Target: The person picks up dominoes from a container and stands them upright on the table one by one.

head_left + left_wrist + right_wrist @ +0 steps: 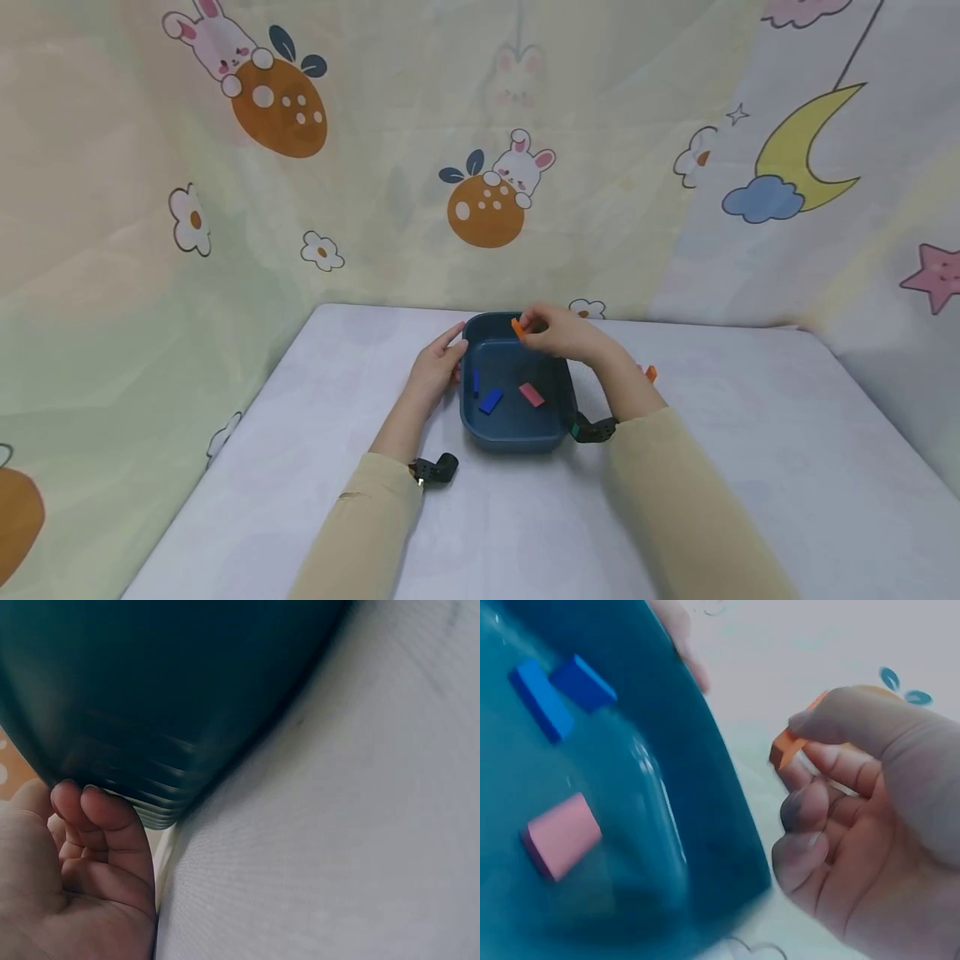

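Observation:
A dark blue-green plastic tub (517, 440) stands on the table. My left hand (437, 367) holds its left side at the rim; in the left wrist view curled fingers (112, 817) touch the outer wall. Over the tub's far right part, my right hand (558, 331) pinches a small orange block (518, 329) between thumb and fingers. The right wrist view shows this orange block (786, 746) at the fingertips. Inside the tub lie a flat blue block (491, 401), another blue block (476, 382) by the left wall, and a pink block (532, 394).
Beyond my right forearm, another orange block (651, 373) and a bit of pink (640, 367) show on the white-covered table (735, 433). A patterned cloth (390, 167) hangs behind the table. Small black cameras (442, 468) are strapped to both wrists.

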Available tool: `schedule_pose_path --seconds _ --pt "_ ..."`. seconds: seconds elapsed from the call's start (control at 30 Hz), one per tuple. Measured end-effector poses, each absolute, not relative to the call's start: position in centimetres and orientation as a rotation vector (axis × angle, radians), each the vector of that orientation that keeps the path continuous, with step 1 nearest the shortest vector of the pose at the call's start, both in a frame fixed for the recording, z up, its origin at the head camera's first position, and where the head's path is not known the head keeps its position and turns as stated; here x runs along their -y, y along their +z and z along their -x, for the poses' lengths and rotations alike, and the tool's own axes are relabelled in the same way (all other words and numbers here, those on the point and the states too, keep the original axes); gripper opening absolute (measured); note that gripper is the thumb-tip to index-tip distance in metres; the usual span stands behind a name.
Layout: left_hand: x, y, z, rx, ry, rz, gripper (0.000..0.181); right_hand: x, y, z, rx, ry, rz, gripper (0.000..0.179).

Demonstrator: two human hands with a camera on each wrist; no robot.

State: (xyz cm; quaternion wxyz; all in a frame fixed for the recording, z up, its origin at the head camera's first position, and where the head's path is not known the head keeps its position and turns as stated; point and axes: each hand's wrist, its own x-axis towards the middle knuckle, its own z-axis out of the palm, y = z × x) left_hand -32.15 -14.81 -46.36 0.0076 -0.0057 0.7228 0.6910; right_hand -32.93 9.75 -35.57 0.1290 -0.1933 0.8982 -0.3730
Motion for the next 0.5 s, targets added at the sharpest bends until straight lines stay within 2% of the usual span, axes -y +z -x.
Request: schedule_pose_path --seconds 0.3,0.5 --pt "15.0 -46.5 32.2 -2.264 2.148 0.009 0.043 -16.5 -35.7 31.7 -2.654 -1.256 0.533 0.027" --pt "15.0 -46.4 32.2 -2.282 2.134 0.001 0.044 -21.8 -36.7 30.2 -2.779 -1.254 0.449 0.039"
